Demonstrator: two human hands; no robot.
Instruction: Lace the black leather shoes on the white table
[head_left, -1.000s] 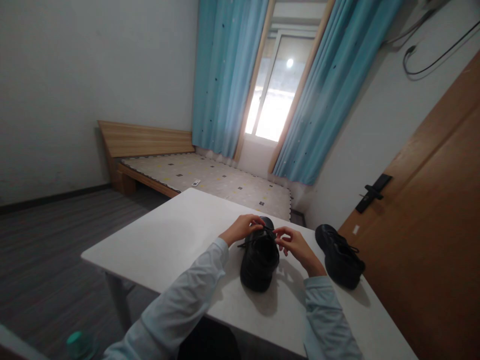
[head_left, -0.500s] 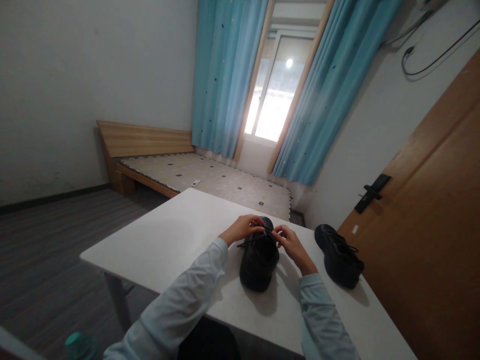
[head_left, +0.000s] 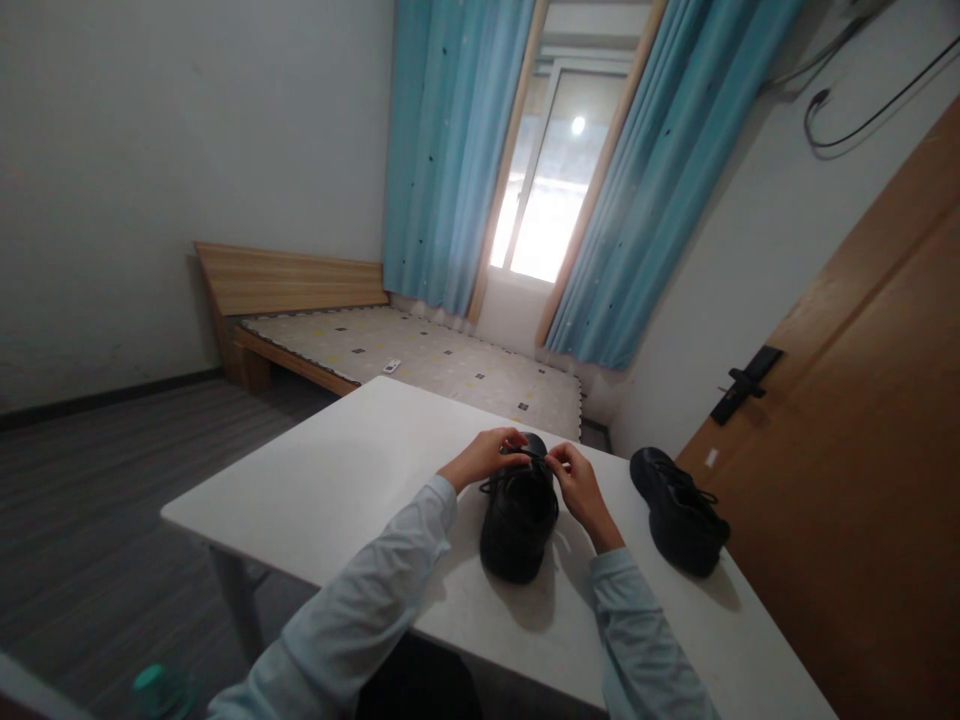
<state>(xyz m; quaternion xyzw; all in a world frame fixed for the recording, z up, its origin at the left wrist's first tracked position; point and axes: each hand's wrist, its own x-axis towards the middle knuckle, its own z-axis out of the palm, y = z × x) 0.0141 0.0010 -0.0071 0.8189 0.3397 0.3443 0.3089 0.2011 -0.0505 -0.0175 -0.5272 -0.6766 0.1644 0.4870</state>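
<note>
Nearly closed, my left grip (head_left: pixel 491 455) and right grip (head_left: pixel 576 476) are pinching a black shoe's (head_left: pixel 514 548) laces (head_left: pixel 535 454). They're not looking tied yet.

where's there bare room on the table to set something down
Biggest free patch: the table between its left edge and the left hand. A narrower strip lies between the right sleeve and right shoe. Crowded: around the middle shoe, with the left hand and right hand both at it.
</note>
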